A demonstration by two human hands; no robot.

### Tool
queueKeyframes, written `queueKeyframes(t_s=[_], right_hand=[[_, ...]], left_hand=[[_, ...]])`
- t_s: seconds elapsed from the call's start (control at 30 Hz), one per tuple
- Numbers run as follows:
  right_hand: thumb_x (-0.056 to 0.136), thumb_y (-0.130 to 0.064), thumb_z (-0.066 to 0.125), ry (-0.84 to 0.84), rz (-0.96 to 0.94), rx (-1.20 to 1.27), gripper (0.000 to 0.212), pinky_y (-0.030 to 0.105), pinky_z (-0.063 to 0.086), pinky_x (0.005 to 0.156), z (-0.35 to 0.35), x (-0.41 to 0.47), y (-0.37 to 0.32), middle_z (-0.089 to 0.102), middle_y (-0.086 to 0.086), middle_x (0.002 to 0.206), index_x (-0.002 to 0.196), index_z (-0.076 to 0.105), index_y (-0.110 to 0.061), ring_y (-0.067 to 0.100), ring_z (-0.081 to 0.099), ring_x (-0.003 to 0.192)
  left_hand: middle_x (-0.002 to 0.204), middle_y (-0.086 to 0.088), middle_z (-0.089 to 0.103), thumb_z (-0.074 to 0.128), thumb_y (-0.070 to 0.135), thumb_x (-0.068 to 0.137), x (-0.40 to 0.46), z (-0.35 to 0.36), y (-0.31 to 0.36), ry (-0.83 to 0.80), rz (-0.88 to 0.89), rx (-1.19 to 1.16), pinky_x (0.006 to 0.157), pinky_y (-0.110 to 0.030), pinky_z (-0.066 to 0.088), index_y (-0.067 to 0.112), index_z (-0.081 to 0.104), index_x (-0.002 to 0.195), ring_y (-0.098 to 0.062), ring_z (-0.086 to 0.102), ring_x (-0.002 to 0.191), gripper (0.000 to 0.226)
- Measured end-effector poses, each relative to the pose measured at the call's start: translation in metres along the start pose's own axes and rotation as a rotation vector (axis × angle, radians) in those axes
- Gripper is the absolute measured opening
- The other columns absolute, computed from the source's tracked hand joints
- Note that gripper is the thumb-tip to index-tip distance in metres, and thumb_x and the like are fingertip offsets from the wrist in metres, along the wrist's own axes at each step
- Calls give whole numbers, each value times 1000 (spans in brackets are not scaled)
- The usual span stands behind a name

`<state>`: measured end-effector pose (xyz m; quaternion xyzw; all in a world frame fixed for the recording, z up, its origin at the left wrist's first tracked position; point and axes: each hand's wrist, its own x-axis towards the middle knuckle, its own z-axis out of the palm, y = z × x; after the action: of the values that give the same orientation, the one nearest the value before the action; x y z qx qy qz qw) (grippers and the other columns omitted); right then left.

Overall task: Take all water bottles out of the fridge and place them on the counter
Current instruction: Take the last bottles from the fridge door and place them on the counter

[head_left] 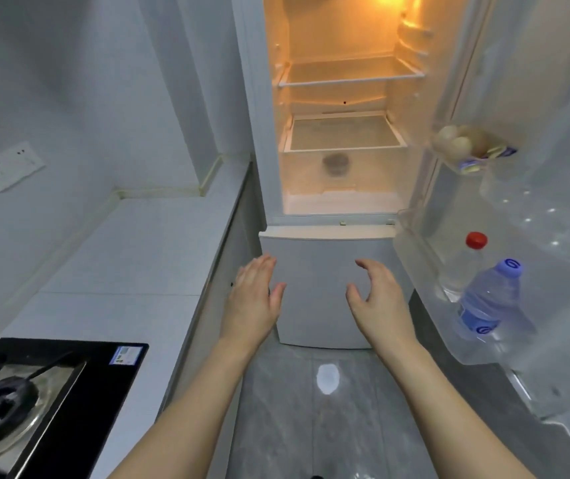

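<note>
The fridge stands ahead with its upper door swung open to the right and its inner light on. In the door's lower clear bin stand two water bottles: one with a blue cap and blue label, and behind it a clear one with a red cap. The white counter runs along the left. My left hand and my right hand hover empty in front of the closed lower freezer door, fingers relaxed. The right hand is left of the bottles, apart from them.
Eggs and small packets sit in an upper door bin. A dark round object shows inside the crisper drawer. A black gas stove lies on the counter's near end. A wall socket is on the left. Grey tiled floor lies below.
</note>
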<state>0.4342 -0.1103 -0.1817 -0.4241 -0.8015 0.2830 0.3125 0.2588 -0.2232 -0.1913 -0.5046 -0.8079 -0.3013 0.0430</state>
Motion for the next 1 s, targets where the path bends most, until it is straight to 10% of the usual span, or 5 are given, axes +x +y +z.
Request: queueKeyframes(t_s=[0.47,0.63,0.87,1.0], right_hand=[[73,0,65,577,25,-272,35,47,40,93,-79,62,83,67,11,110,107,66,-4,36,59,105],[80,-24,53,543,363,-142,39,46,43,86,-98,61,121,64,30,96,99,63,8,45,58,94],[78,-28,63,484,565,236,25,23,37,50,-101,58,150,50,3,58,67,47,-11,18,44,53],[81,-28,63,491,550,345,18,33,38,64,-95,56,160,55,0,75,75,51,-16,22,52,76]], left_hand=[[153,-4,41,55,24,100,96,94,74,-191,113,-130,113,-30,27,10,44,146,-20,33,143,49],[152,-6,43,57,24,99,102,118,115,-214,153,-164,113,-23,20,9,46,144,-21,35,143,49],[149,-4,47,56,29,99,108,152,158,-318,208,-249,102,-9,17,11,47,143,-16,38,138,47],[145,3,51,55,33,99,115,165,183,-360,180,-330,96,-11,26,18,49,141,-10,43,131,45]])
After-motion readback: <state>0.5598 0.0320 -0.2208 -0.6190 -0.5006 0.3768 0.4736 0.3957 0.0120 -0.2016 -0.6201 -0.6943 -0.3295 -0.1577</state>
